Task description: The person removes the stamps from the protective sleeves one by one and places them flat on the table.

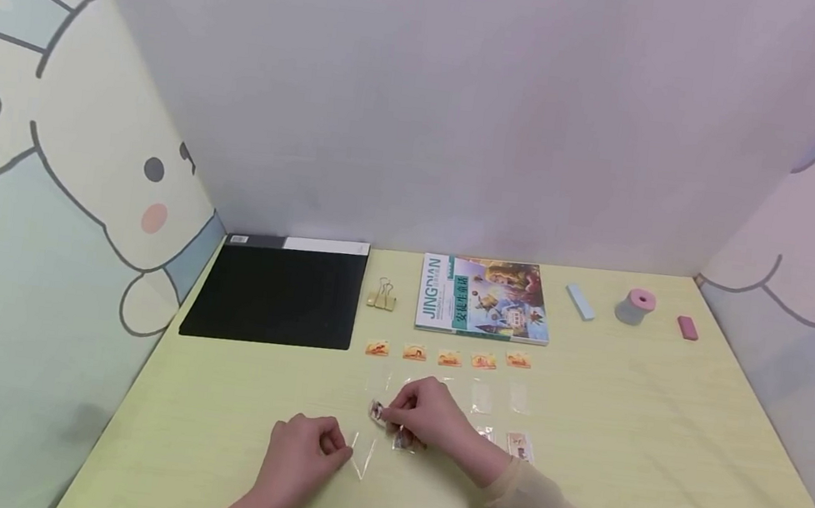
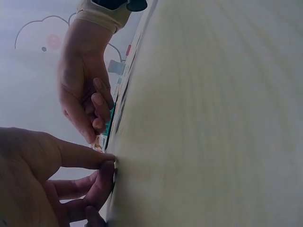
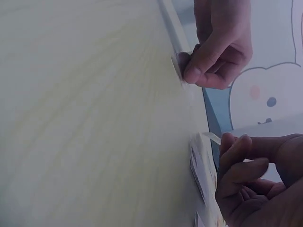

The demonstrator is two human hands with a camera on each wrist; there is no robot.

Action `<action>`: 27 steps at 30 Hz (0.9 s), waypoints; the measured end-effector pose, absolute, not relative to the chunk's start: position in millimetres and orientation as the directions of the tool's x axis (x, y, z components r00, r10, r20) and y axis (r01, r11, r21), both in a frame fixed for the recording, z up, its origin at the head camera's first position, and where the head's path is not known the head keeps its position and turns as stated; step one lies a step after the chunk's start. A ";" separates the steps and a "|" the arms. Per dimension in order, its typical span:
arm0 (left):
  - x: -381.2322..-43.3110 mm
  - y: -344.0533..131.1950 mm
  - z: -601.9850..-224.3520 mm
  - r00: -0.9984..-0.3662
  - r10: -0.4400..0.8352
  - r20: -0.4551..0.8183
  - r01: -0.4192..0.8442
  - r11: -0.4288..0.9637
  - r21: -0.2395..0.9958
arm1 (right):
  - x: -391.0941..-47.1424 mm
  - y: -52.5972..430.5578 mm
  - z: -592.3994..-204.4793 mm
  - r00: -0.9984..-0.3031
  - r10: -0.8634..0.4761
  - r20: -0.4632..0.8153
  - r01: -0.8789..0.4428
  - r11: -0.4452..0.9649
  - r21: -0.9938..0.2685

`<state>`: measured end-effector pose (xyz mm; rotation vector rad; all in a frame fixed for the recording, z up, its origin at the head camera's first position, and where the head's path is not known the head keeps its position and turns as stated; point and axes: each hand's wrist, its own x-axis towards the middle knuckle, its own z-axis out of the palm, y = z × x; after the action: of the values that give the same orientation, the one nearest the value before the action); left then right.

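Note:
My left hand (image 1: 301,456) pinches the left edge of a clear plastic sleeve (image 1: 363,455) lying on the table. Just above and to the right, my right hand (image 1: 432,414) holds a small printed card (image 1: 378,412) between thumb and fingertips, tilted and apart from that sleeve. Under the right hand lies another printed card (image 1: 405,440), partly hidden. In the right wrist view, the left hand (image 3: 222,45) presses finger and thumb together on a thin sheet edge. The left wrist view shows the left thumb and finger (image 2: 94,163) meeting at the tabletop.
Several orange cards (image 1: 449,358) form a row, with clear sleeves (image 1: 482,397) below and printed cards (image 1: 520,446) at right. Behind are a black board (image 1: 275,293), gold binder clip (image 1: 383,295), book (image 1: 485,298), blue stick (image 1: 580,301), pink-topped roll (image 1: 635,307) and pink block (image 1: 687,328).

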<state>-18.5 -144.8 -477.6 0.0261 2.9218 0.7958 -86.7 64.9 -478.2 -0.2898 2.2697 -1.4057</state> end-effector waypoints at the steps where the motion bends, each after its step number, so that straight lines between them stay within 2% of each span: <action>1: -16.7 -144.9 -477.1 -0.993 0.052 -0.105 -0.007 0.868 0.497 | -86.2 62.1 -477.7 -0.876 -0.401 -0.267 0.049 0.479 -0.877; 5: -11.3 -144.1 -477.3 -0.995 0.056 -0.085 0.010 0.884 0.467 | -84.7 50.7 -476.7 -0.883 -0.400 -0.247 -0.030 0.572 -0.820; 10: -8.1 -142.8 -477.6 -0.998 0.050 -0.043 0.025 0.887 0.460 | -83.9 39.0 -479.9 -0.904 -0.399 -0.152 -0.196 0.705 -0.682; 13: -7.5 -142.3 -475.4 -0.998 0.051 -0.039 0.027 0.888 0.459 | -83.4 35.3 -480.8 -0.912 -0.393 -0.120 -0.242 0.749 -0.616; 19: -6.8 -140.7 -472.0 -0.997 0.043 -0.058 0.011 0.879 0.476 | -82.3 34.1 -480.0 -0.916 -0.384 -0.115 -0.245 0.764 -0.597; 27: -9.4 -140.7 -468.6 -0.998 0.042 -0.045 0.015 0.874 0.486 | -85.6 45.6 -474.1 -0.925 -0.358 -0.125 -0.196 0.733 -0.652</action>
<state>-9.4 -140.7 -468.6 0.0449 2.9885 0.7738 -85.6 45.6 -474.1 -0.4386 2.6937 -0.9730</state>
